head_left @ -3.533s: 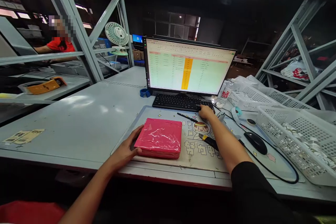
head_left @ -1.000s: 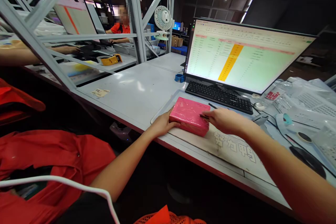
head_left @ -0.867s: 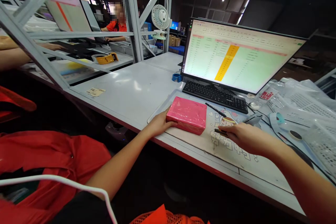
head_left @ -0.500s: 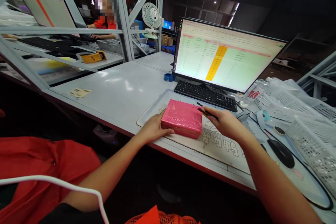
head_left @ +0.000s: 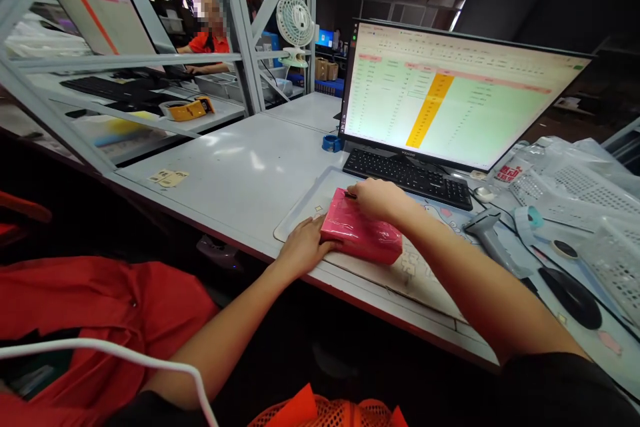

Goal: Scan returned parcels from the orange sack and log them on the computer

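Note:
A pink box-shaped package (head_left: 357, 233) in shiny clear wrap lies on the desk mat. My left hand (head_left: 304, 245) grips its left end, thumb along the front side and fingers around the back corner. Over the far left part of the package's top is my right hand (head_left: 376, 197), closed around a slim dark tool, seemingly a utility knife (head_left: 351, 195). Only its dark end shows past my fingers, at the package's far left edge. My right hand and forearm hide part of the package's top.
Behind the mat (head_left: 300, 213) stand a black keyboard (head_left: 410, 177) and a monitor (head_left: 450, 100). To the right lie a grey scanner (head_left: 495, 240), a black mouse (head_left: 571, 298) and white perforated baskets (head_left: 575, 193). Blue tape (head_left: 332, 143) sits left of the monitor. A person (head_left: 210, 40) works beyond the frame.
My right hand has moved left with the knife, from the package's right side across its top to the far left edge. My left hand still holds the package's left end.

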A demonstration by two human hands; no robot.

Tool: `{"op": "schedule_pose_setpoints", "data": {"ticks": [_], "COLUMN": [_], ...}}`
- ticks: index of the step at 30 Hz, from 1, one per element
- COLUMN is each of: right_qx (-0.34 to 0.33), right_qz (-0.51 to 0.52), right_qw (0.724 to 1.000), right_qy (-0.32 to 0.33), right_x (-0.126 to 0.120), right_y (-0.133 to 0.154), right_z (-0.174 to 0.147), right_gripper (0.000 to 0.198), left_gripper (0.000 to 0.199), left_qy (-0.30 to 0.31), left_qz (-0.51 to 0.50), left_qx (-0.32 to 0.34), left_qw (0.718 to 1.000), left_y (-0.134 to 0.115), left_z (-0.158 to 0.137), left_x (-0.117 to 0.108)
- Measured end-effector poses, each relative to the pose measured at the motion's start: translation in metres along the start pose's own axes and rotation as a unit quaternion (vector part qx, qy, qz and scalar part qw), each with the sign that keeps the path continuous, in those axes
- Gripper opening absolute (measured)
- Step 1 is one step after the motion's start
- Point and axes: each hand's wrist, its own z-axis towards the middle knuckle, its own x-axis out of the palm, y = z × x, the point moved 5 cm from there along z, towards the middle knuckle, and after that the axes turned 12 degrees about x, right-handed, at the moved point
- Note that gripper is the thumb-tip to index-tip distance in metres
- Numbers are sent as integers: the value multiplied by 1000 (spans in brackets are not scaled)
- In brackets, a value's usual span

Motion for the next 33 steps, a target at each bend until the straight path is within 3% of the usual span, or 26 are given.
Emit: {"op": "schedule_pose_setpoints", "data": {"ticks": [7,12,15,17,19,22,26,30,33], "right_qx": [27,83,145,194,244,280,260,241,200], "right_qz": [-38,-6,1,4,1,-2,-3,9,80], "right_qw": [997,995,989,981,970,960,964,967,961], "right_qy": [56,56,19,-7,-13,-27,-52,-80,-173], "right_x": [12,35,57,77,101,134,159,158,137], "right_y": [-39,-99,-136,-155,-170,-180,-180,-182,-182], "right_z": [-60,-116,-132,-134,-130,-121,-112,-109,-101], "right_gripper": [53,53,52,57,60,61,59,58,55], "left_gripper": [47,49,61,74,80,61,28,27,26], "left_qy": [10,0,7,10,-39,-124,-31,43,47], "left_qz": [1,-13,-49,-79,-86,-72,-62,23,45], "left_qx": [2,8,22,7,-18,44,201,228,225], "left_qw": [1000,1000,999,997,995,989,977,972,972], "left_y": [2,5,10,14,15,-4,-35,-36,-34], "left_z": [0,0,0,2,7,28,70,95,97], "left_x": [3,4,-2,-13,-33,-62,-53,-28,-21]}}
